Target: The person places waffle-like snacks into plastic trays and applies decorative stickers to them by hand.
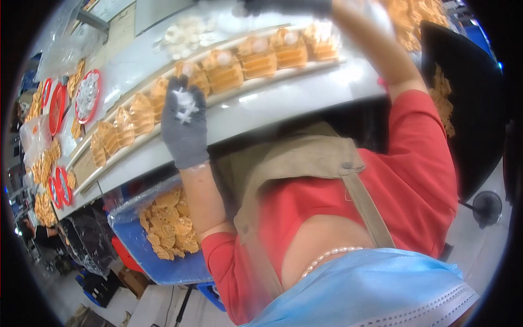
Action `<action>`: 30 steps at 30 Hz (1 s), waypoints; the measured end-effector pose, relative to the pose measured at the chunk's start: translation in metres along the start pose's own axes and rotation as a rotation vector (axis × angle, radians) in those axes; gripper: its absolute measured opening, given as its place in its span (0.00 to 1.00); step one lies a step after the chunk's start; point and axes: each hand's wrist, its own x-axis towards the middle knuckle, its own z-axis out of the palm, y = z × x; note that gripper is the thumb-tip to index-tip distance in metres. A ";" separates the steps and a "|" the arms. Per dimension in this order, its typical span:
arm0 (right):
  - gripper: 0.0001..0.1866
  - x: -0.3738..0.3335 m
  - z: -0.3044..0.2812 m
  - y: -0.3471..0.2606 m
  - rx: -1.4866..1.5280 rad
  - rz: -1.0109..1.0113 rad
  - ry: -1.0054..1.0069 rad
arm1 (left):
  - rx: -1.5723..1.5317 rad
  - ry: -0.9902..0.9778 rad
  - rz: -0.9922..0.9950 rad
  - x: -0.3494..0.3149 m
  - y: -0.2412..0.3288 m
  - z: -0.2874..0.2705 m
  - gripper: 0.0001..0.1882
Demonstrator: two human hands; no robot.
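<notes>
My left hand [186, 122], in a grey glove, is turned palm up at the table's near side with several small white plastic pieces [186, 105] cupped in it. Its fingertips reach the row of orange-tan ribbed plastic parts [224, 71], which stand along a long pale rail [261, 73]. Some of these parts carry a round white piece [258, 44] on top. At the far edge of the view, my right hand [289, 6], gloved in dark grey, is stretched across the table beyond the row. It is smeared and partly cut off, so its fingers cannot be made out.
Loose white round pieces [185, 35] lie heaped behind the row. Red trays [87, 97] stand at the left, one filled with white pieces. Below the table edge, a blue bin [158, 267] holds orange-tan parts. More such parts [417, 22] are piled at the far right.
</notes>
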 end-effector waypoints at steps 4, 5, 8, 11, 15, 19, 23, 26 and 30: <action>0.10 -0.005 -0.035 0.043 0.062 0.030 0.056 | 0.025 -0.051 -0.166 0.021 -0.007 0.005 0.19; 0.10 -0.005 -0.038 0.051 0.065 0.035 0.053 | 0.024 -0.051 -0.167 0.022 -0.010 0.004 0.19; 0.10 -0.012 -0.044 0.053 0.064 0.096 0.062 | 0.073 0.013 -0.159 0.020 -0.012 0.003 0.18; 0.11 -0.016 -0.045 0.052 0.043 0.180 0.078 | 0.027 -0.001 -0.164 0.022 -0.016 0.009 0.16; 0.15 -0.005 -0.032 0.038 -0.003 0.215 0.038 | 0.018 0.016 -0.165 0.019 -0.016 0.016 0.13; 0.18 -0.003 -0.020 0.018 -0.012 -0.139 0.066 | 0.018 0.043 -0.233 0.015 -0.013 0.016 0.13; 0.17 0.035 0.005 0.034 -0.346 -0.036 0.068 | 0.019 0.057 -0.214 -0.002 -0.004 0.019 0.14; 0.12 0.046 0.024 0.015 -0.779 -0.082 0.002 | -0.048 0.114 -0.226 -0.013 0.005 0.010 0.15; 0.12 0.058 0.041 0.017 -0.945 0.006 -0.047 | -0.122 0.097 -0.276 -0.018 0.014 -0.010 0.15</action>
